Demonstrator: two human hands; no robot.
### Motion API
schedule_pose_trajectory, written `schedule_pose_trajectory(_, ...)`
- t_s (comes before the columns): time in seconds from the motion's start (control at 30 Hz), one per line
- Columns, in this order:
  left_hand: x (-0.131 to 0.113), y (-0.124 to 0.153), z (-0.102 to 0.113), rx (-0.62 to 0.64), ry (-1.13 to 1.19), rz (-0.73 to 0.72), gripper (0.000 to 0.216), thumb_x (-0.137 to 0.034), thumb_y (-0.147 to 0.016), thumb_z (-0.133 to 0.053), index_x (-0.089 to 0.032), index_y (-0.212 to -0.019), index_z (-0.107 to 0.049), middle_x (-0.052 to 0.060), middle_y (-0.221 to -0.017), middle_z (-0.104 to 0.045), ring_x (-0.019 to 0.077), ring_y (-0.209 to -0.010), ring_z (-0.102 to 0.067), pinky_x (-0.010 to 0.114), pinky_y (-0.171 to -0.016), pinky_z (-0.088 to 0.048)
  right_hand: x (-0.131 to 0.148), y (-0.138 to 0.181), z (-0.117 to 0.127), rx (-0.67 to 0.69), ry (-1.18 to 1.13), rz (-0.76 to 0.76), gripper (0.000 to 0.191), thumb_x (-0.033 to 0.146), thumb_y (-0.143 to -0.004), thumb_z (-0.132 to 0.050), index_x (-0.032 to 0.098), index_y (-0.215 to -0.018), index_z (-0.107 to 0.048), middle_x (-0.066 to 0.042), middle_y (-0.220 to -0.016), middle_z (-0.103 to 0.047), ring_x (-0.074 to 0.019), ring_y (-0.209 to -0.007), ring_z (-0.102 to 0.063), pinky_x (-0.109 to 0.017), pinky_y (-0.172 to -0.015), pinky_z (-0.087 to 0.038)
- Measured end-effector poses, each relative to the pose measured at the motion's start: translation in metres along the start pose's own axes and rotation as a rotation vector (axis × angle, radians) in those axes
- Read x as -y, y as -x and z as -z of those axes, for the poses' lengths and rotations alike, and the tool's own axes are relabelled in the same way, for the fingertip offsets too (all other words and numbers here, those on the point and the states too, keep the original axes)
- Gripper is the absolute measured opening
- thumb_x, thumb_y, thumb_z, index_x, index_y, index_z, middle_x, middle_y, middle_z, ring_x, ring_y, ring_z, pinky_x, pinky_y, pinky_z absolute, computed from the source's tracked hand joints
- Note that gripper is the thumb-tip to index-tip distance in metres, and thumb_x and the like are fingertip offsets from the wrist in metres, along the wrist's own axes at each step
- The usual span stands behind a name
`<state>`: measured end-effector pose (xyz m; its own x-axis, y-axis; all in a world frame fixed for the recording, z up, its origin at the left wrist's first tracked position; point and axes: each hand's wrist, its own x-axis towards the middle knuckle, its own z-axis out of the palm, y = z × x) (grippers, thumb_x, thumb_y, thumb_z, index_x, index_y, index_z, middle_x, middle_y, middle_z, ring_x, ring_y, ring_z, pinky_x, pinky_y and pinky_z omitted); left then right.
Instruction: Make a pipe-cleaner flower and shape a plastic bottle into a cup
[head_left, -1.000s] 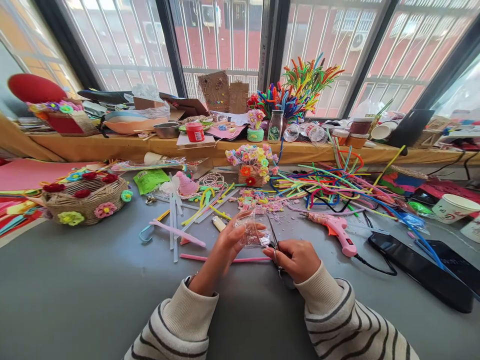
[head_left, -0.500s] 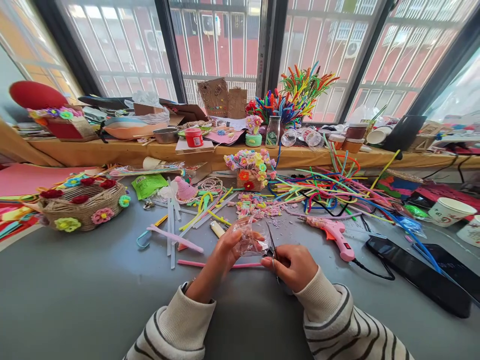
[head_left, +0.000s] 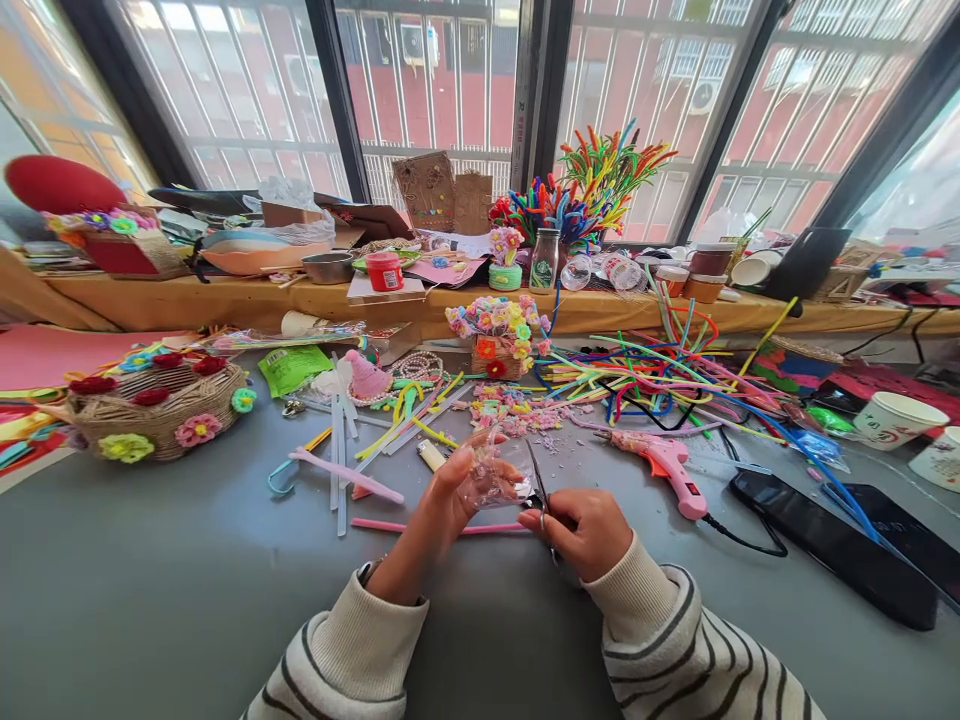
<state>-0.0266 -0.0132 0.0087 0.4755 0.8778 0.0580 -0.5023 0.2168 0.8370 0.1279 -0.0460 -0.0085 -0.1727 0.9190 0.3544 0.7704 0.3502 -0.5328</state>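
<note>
My left hand (head_left: 442, 505) pinches a small clear plastic piece (head_left: 491, 475) just above the grey table (head_left: 150, 590). My right hand (head_left: 581, 530) grips a pair of scissors (head_left: 537, 487), whose dark blades point up against the right edge of the plastic. A pink pipe cleaner (head_left: 390, 525) lies on the table under both hands. Both wrists wear striped cream sleeves.
A pink glue gun (head_left: 667, 470) with a black cord lies to the right, beside a black phone (head_left: 832, 545). A rope basket with flowers (head_left: 154, 405) sits at left. Loose pipe cleaners (head_left: 660, 375), glue sticks (head_left: 339, 450) and a small flower basket (head_left: 499, 335) crowd the back.
The hands and the view have shifted slightly; the scissors stay at the plastic's edge and the left hand keeps its pinch.
</note>
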Motion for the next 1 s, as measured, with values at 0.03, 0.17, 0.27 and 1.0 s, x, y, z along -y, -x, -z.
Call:
schedule_pose_trajectory(0.03,0.0003,0.0001,0.0014,0.02,-0.008,0.006,0.04,-0.039,-0.07,-0.039,-0.015,-0.101,-0.042,0.006,-0.073,-0.058,0.0162,-0.064,-0.052,0.032,-0.067,-0.038,0.0016,0.0004,0.0003,0.008,-0.007,-0.012,0.047,0.049,-0.07,-0.039,0.015,-0.038,-0.036,0.005,-0.037,-0.032,-0.005,-0.038,-0.027,-0.019,-0.041,-0.019)
schedule_pose_trajectory(0.17,0.0017,-0.0001,0.0053,0.071,-0.048,0.007,0.04,-0.042,-0.071,-0.036,-0.014,-0.099,-0.043,0.007,-0.071,-0.058,0.0154,-0.06,-0.051,0.03,-0.063,-0.038,0.0058,0.0015,0.0014,0.029,0.005,-0.048,0.047,0.051,-0.068,-0.041,0.015,-0.038,-0.035,0.005,-0.038,-0.03,-0.0048,-0.038,-0.026,-0.019,-0.04,-0.018)
schedule_pose_trajectory(0.27,0.0016,-0.0005,0.0048,0.056,-0.052,0.004,0.039,-0.042,-0.07,-0.039,-0.014,-0.097,-0.043,0.006,-0.068,-0.057,0.0151,-0.06,-0.051,0.029,-0.062,-0.038,0.0052,0.0009,0.0011,0.017,0.006,-0.056,0.047,0.051,-0.068,-0.041,0.015,-0.038,-0.034,0.005,-0.038,-0.029,-0.0051,-0.039,-0.025,-0.019,-0.041,-0.018)
schedule_pose_trajectory(1.0,0.0019,-0.0029,0.0062,0.041,-0.104,0.063,0.044,-0.046,-0.074,-0.024,-0.014,-0.098,-0.042,0.005,-0.06,-0.053,0.0104,-0.046,-0.043,0.021,-0.041,-0.029,-0.0022,-0.0002,-0.0028,0.026,0.035,-0.043,0.046,0.048,-0.07,-0.039,0.015,-0.038,-0.034,0.005,-0.039,-0.029,-0.0059,-0.04,-0.024,-0.021,-0.043,-0.018)
